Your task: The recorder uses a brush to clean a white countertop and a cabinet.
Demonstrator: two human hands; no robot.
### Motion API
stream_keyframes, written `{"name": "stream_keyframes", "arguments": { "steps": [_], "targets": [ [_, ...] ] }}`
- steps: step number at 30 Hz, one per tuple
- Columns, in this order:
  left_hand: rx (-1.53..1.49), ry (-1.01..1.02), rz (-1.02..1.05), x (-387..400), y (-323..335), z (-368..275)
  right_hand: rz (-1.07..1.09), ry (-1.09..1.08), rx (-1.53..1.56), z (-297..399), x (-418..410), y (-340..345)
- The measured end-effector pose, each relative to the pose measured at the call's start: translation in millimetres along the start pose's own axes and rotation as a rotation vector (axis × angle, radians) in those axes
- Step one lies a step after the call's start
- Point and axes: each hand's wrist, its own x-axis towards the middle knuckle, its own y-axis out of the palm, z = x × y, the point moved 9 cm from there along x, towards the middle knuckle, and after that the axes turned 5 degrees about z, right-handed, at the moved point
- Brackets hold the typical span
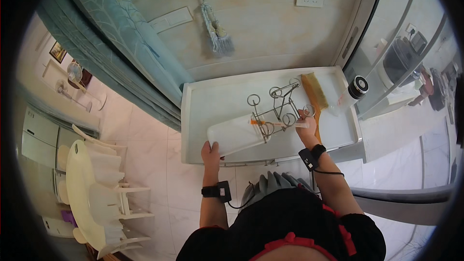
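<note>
Over the white cabinet top, my left hand grips the near left corner of a white plastic tray or box. A wire rack with several ring-shaped ends stands at the right of this white piece, partly overlapping it. My right hand is closed around the rack's right side, near one ring. A thin strip with an orange end runs between the white piece and my right hand; whether my fingers hold it too is unclear. Just right of that hand lies a brush with a yellow-brown wooden handle.
A clear bottle with a black lid stands at the cabinet top's right end, beside glass sliding panels. A blue-green curtain hangs at its left. A white table with chairs stands farther left.
</note>
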Motion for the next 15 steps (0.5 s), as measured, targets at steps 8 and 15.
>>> {"name": "stream_keyframes", "arguments": {
  "steps": [8,15],
  "targets": [
    [0.176,0.093,-0.055,4.5,-21.2,1.2,-0.003,0.020,0.011,0.1,1.6,-1.4],
    [-0.134,0.042,-0.243,-22.4,-97.5,-10.3,0.114,0.261,-0.089,-38.2,3.3,12.6]
  ]
}}
